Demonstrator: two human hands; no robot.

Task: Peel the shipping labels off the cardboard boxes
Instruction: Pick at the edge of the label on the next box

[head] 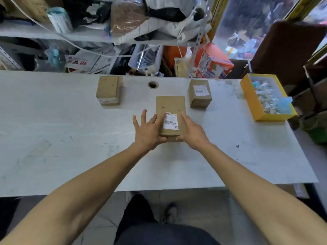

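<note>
Now, going left to right from the middle box (170, 110) on the desk (70, 138): left hand (147, 131) braces its side, fingers spread; right hand (192, 133) clasps the other. Its label (170, 122) is unpeeled; next, probably pick a corner loose.

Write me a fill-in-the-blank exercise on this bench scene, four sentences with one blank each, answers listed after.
1. The number of cardboard boxes standing on the white table is ____.
2. The middle box is held between ____ hands, the left hand and the right hand.
3. The white label on the middle box sits on its ____ face.
4. The tray of crumpled scraps at the table's right end is coloured ____.

Missing words: three; both; top; yellow
</note>
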